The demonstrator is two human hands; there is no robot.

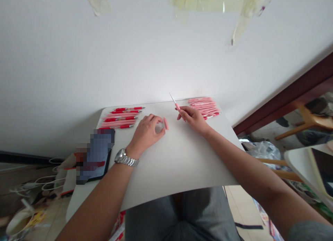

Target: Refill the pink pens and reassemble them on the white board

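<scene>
White tabletop (pixel 177 161) spreads from the hands (pixel 148 131) (pixel 192 119) to its near edge (pixel 156 196).

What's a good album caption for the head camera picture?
Pen part in the right hand's grip, with pens along both sides of the table.

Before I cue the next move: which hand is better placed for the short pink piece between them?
Likely the left hand: it is close beside the short pink piece, though contact is unclear. The right hand is farther off and holds a slim pink pen part.
</scene>
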